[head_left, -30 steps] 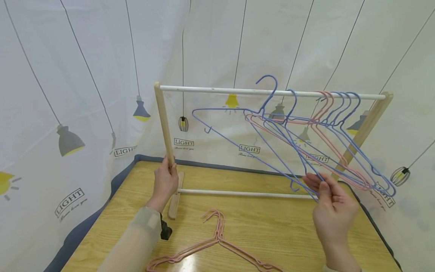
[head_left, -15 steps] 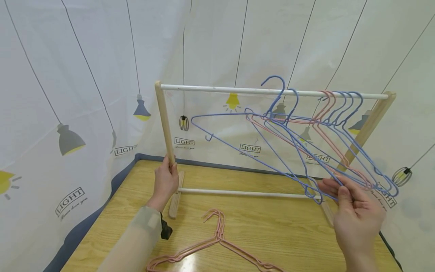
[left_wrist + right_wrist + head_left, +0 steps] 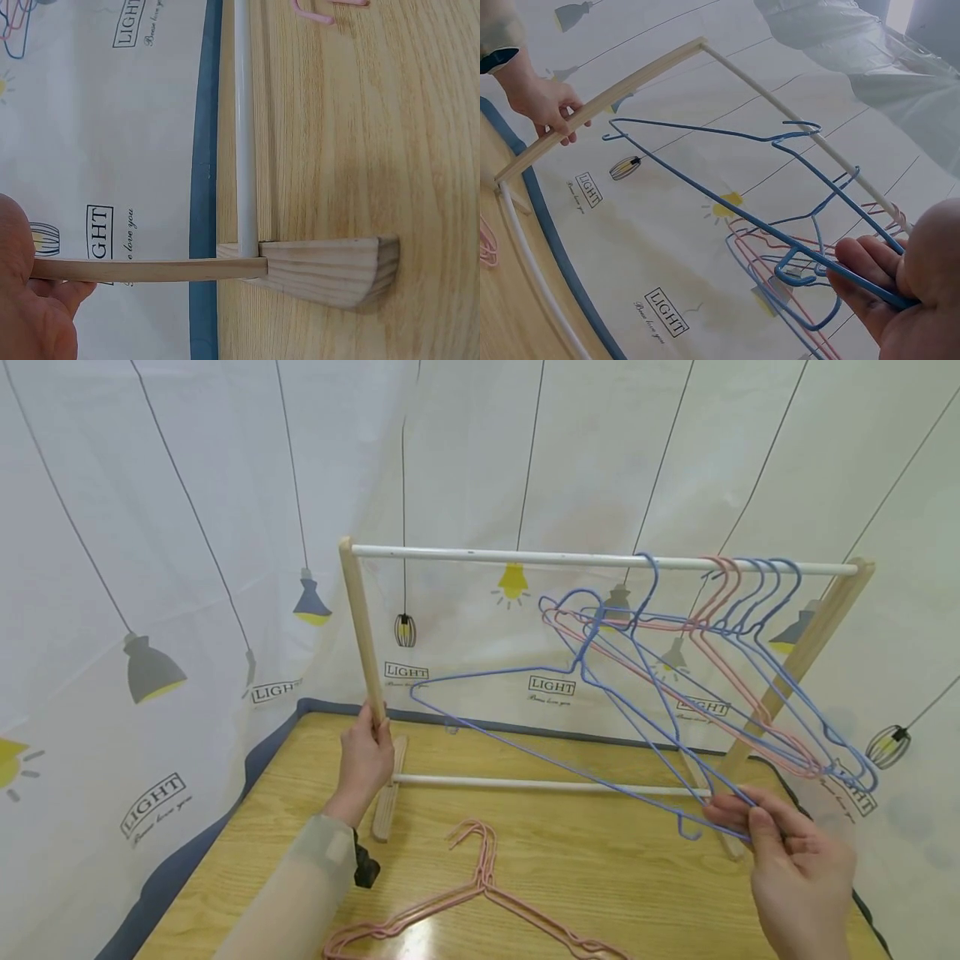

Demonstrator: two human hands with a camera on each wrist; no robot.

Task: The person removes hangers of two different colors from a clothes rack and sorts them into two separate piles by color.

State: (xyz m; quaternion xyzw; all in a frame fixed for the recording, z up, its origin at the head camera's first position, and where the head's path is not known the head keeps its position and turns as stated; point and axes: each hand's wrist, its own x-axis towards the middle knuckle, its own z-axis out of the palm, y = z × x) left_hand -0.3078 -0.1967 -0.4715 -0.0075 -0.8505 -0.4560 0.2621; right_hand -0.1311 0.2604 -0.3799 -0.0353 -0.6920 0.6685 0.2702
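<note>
My right hand (image 3: 798, 864) grips one end of a blue clothes hanger (image 3: 495, 673), whose hook now sits below the white top rail (image 3: 480, 556). In the right wrist view the fingers (image 3: 874, 259) close around the corner of that blue hanger (image 3: 727, 206). My left hand (image 3: 365, 760) holds the left wooden post (image 3: 362, 627) of the rack low down, and the left wrist view shows the same post (image 3: 150, 270) in the hand. Several blue and pink hangers hang at the right of the rail, among them a blue one (image 3: 651, 578) nearest the held one and a pink one (image 3: 723, 578).
Several pink hangers (image 3: 483, 889) lie stacked on the wooden table (image 3: 600, 868) in front of the rack. The rack's lower white bar (image 3: 540, 786) runs between its wooden feet (image 3: 386, 806). A printed cloth (image 3: 225, 568) surrounds the table at the back and sides.
The blue hanger in my right hand has come down from rail height, its hook now under the rail. That hand has moved right and lower. My left hand stays on the post.
</note>
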